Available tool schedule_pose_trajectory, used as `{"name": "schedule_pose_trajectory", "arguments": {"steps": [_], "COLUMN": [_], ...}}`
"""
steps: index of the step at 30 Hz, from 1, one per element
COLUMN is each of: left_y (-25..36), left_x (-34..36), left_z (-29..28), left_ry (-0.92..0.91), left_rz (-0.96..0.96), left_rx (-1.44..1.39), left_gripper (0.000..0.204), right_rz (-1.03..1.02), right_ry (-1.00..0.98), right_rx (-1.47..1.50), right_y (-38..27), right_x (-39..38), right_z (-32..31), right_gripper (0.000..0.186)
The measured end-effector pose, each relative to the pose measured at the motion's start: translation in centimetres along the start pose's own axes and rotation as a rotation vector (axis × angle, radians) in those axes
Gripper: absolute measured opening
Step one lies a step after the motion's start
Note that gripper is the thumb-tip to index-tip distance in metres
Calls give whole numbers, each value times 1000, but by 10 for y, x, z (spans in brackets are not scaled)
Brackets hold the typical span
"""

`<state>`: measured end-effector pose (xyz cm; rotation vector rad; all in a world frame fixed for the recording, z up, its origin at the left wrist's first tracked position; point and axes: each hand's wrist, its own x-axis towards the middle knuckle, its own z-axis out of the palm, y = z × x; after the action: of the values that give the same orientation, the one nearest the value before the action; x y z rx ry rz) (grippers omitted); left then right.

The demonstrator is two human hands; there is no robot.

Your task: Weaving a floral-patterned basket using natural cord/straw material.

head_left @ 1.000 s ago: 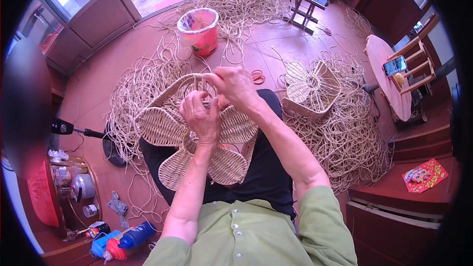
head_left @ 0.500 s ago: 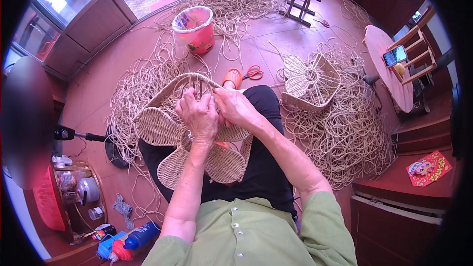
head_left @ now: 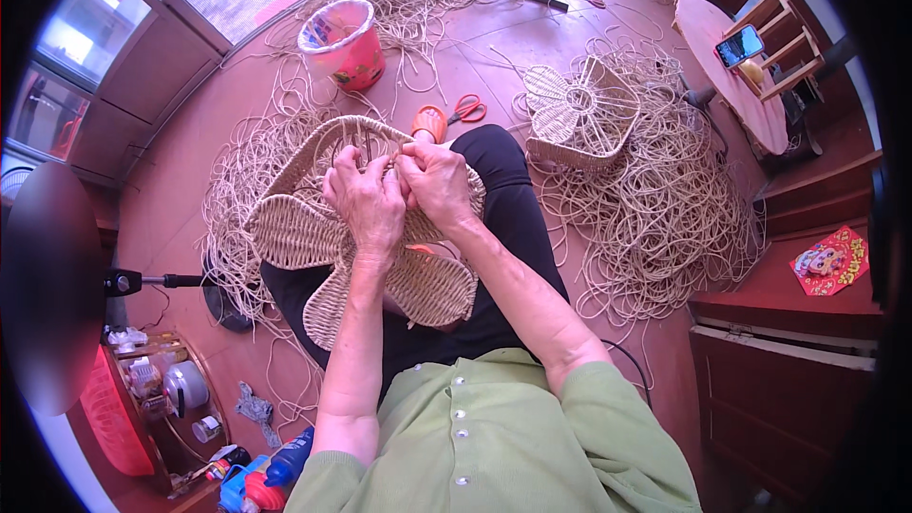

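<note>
Blur patch, dark and round, hides whatever sits far left of the hands; red plastic basket (head_left: pixel 114 418) below it cut off by the rim. Bottles and jars on the low round stand (head_left: pixel 166 389) too small to sort.

Left hand (head_left: pixel 366 204) lies on top of the flower-shaped woven tan rattan piece (head_left: pixel 294 228), fingers curled down into its upper edge; palm side hidden, so what it pinches is unclear. Right hand (head_left: pixel 437 180) touches the left hand, closed, fingertips pressed on the same edge; strand between them hard to make out.

Rattan piece rests on the lap under both hands: rounded petal lobes of tight weave left and below the hands, an open arched frame above them, lower right lobe partly covered by the wrists.

Loose tan rattan cord (head_left: pixel 655 218) piled on the floor right of the right hand, more left. Orange-handled scissors (head_left: pixel 461 112) just above the right hand. Pink plastic bucket (head_left: pixel 342 43) well above the left. Second woven flower basket (head_left: pixel 579 114) up right.
</note>
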<state>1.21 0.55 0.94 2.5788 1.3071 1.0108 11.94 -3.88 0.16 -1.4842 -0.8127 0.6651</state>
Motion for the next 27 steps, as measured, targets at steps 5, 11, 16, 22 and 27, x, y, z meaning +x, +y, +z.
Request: {"name": "schedule_pose_trajectory", "arguments": {"steps": [5, 11, 16, 22, 27], "left_y": [-7, -29, -28, -29, -29], "left_x": [-7, 4, 25, 44, 52], "left_z": [-13, -27, -32, -34, -30], "left_ry": [205, 297, 17, -143, -182], "left_rz": [-91, -123, -220, -191, -190], "left_rx": [-268, -306, -391, -240, -231], "left_gripper": [31, 38, 47, 59, 67], "right_rz": [-685, -823, -751, -633, -513], "right_ry": [99, 15, 37, 55, 61], "right_rx": [-491, -746, -693, -747, -784], "right_y": [-8, -13, -10, -9, -13], "right_x": [4, 23, 21, 24, 31], "right_z": [4, 6, 23, 31, 34], "right_gripper": [9, 9, 3, 13, 16]}}
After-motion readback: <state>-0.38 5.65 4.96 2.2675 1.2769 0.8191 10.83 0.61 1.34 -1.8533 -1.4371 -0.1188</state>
